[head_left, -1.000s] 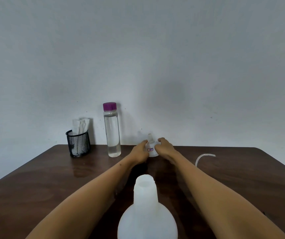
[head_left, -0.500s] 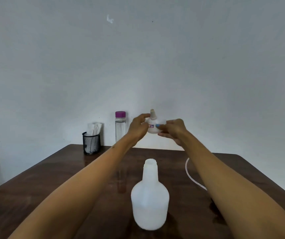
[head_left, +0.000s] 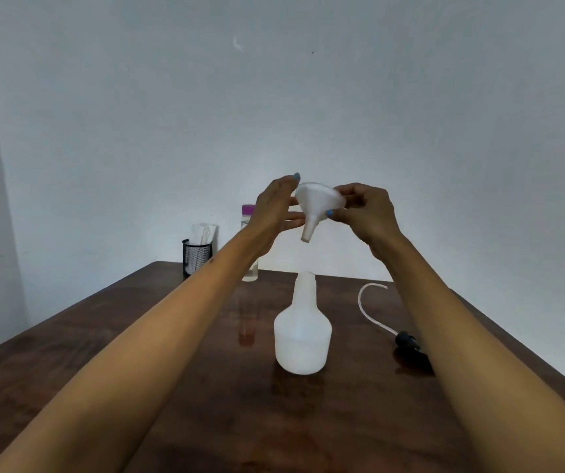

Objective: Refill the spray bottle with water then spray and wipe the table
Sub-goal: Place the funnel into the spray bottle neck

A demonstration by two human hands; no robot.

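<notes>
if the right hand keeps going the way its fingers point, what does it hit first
The right hand points left across the funnel that it pinches, so it would most likely meet the left hand on the funnel's other side. Depth between them is hard to judge.

water bottle [head_left: 249, 240]: middle hidden behind left forearm, only purple cap and base show | spray head [head_left: 410, 346] at 4 o'clock of spray bottle [head_left: 303, 332]: partly behind right forearm, dark, shape unclear | mesh cup [head_left: 196, 256] at 10 o'clock: contents blurred | both arms cut off at bottom edge
</notes>
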